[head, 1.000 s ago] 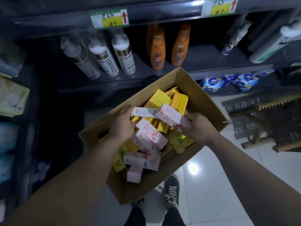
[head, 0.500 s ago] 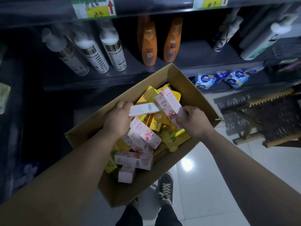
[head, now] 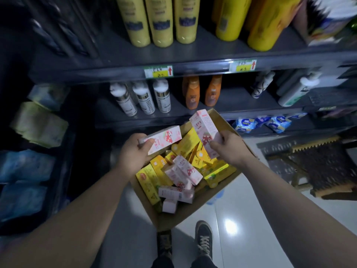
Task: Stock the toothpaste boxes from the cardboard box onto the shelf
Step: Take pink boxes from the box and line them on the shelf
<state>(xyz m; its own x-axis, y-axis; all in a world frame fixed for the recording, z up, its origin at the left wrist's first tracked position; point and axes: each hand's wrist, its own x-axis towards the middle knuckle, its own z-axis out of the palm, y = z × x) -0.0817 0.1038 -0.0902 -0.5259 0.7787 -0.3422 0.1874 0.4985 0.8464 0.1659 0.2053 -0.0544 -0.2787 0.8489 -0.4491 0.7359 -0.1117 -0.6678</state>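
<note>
Hands above carton (head: 173, 219), left (head: 133, 153) gripping sideways pink box (head: 166, 137), right (head: 229, 146) gripping tilted pink box (head: 204, 126)

- With left grip (head: 133, 154), clasps one end of a pink box (head: 165, 138) at frame centre.
- With right grip (head: 229, 147), pinches the lower end of a second pink box (head: 204, 127), steeply tilted, just right of centre.
- Extends bare forearms (head: 87, 209) from both lower corners.

yellow bottles (head: 162, 20): tops cut off by the upper edge.
price tags (head: 158, 72): handwriting too blurred to read.
packs (head: 38, 124), left of frame: smeared, kind unclear.
toothpaste box (head: 166, 138) in left hand (head: 133, 153): near end under fingers.
left shoe (head: 164, 246): toe hidden under cardboard box (head: 181, 217).
</note>
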